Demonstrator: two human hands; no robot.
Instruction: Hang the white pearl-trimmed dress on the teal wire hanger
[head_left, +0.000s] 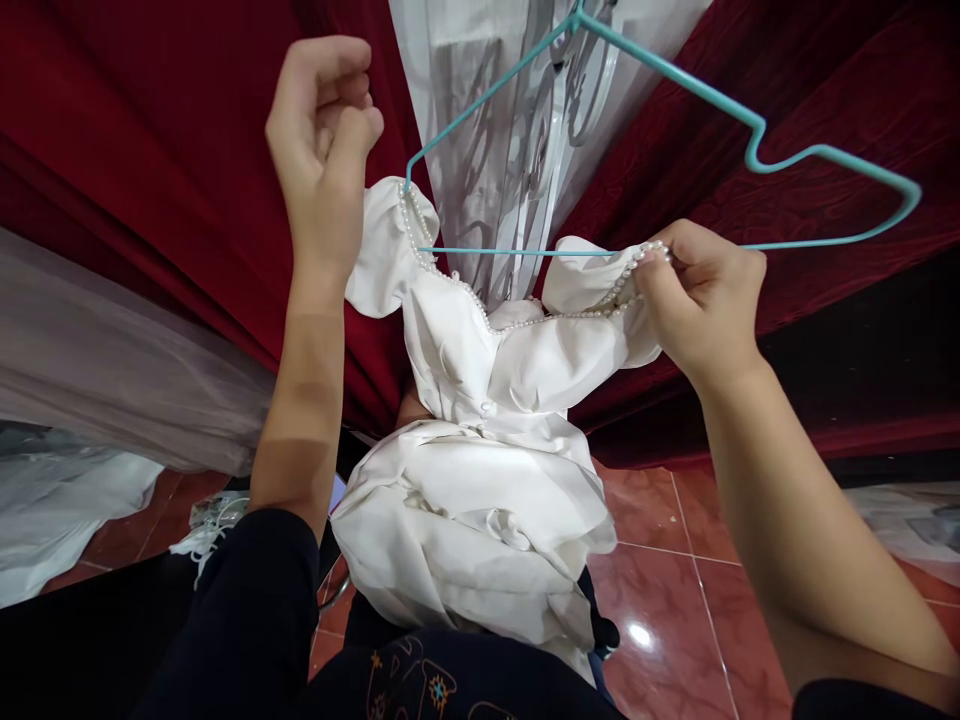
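A white dress (pixel 480 480) with puffed sleeves and a pearl-beaded neckline hangs down in front of me, its skirt bunched over my lap. My right hand (pixel 705 300) pinches the beaded edge at the right shoulder, close to the bottom bar of a light-blue hanger (pixel 675 80). The hanger's left end is inside the left shoulder of the dress, while its right end sticks out bare beyond my right hand. My left hand (pixel 326 140) is raised beside the left sleeve, fingers loosely curled, with nothing visible in them and apart from the hanger.
Dark red curtains (pixel 150 150) hang on both sides, with white drapery (pixel 480 120) between them. Sheer pale fabric (pixel 120 350) hangs at the left. Red tiles (pixel 652 580) cover the floor. A black surface (pixel 90 620) lies at the lower left.
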